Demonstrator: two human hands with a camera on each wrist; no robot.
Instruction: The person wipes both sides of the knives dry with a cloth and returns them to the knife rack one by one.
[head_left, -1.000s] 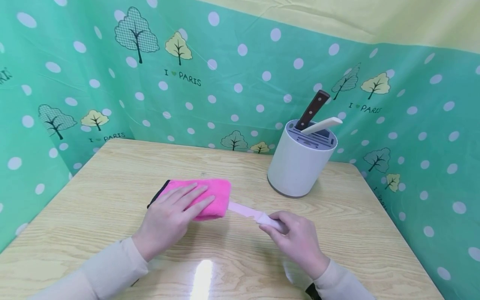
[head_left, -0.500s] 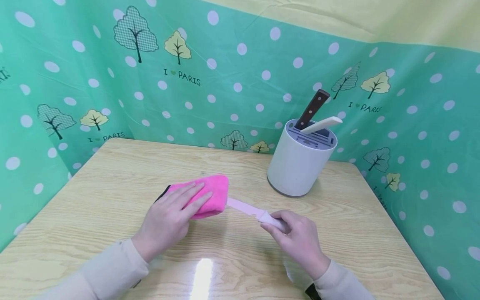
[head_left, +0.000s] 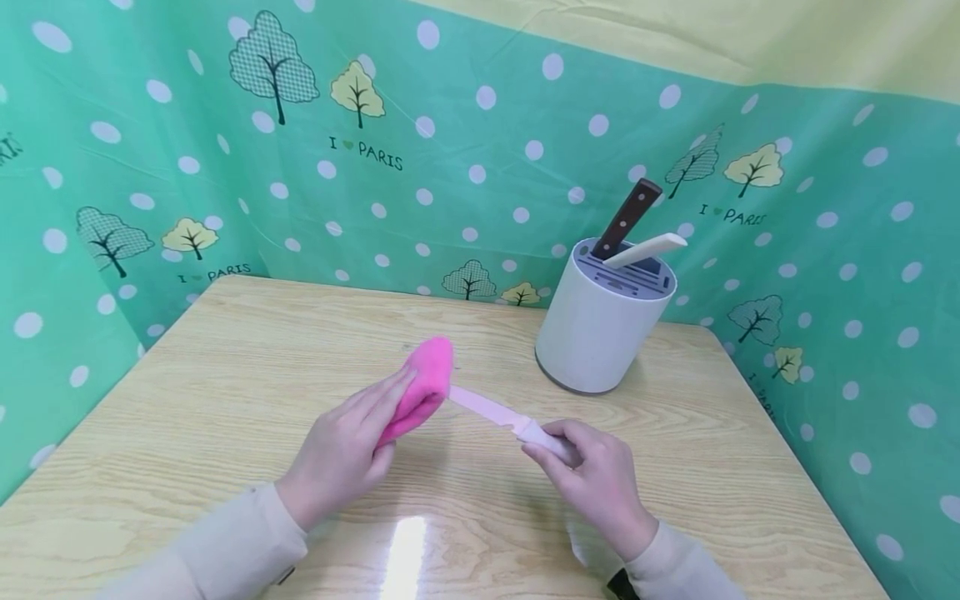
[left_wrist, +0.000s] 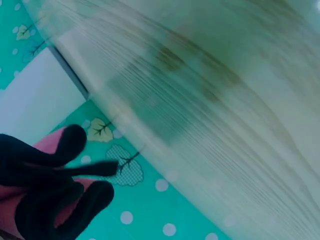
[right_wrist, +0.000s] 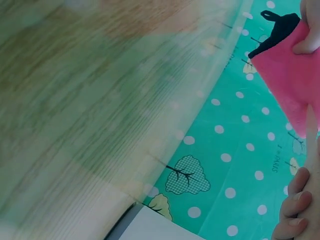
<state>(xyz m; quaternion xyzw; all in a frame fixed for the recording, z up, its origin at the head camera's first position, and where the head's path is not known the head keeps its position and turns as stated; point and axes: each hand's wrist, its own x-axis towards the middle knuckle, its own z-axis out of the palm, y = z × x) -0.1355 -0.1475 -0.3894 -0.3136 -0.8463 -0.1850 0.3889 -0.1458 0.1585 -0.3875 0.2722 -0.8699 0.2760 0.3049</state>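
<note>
The left hand (head_left: 341, 454) grips a folded bright pink cloth with a black edge (head_left: 420, 392), its fingers (head_left: 390, 392) curled round the fold and pinching it over the far end of a pale, whitish-pink knife blade (head_left: 483, 406); the cloth is lifted off the light wood-grain counter (head_left: 225, 367) and hides the blade's tip; the right hand (head_left: 596, 479) holds the knife's white handle (head_left: 543, 437), fingers closed round it, with the blade slanting up and to the left toward the cloth; both hands are above the middle of the counter, near its front; behind the right hand, well apart from it, a white cylindrical knife block (head_left: 600, 325) stands upright on the counter; a dark brown wooden handle (head_left: 626, 218) and a cream handle (head_left: 645, 250) stick out of its slotted top; a green plastic sheet with white dots and trees (head_left: 465, 150) lines the walls behind and beside the counter; the wrist views are blurred, showing the pink cloth (right_wrist: 287, 75) against the green sheet.
</note>
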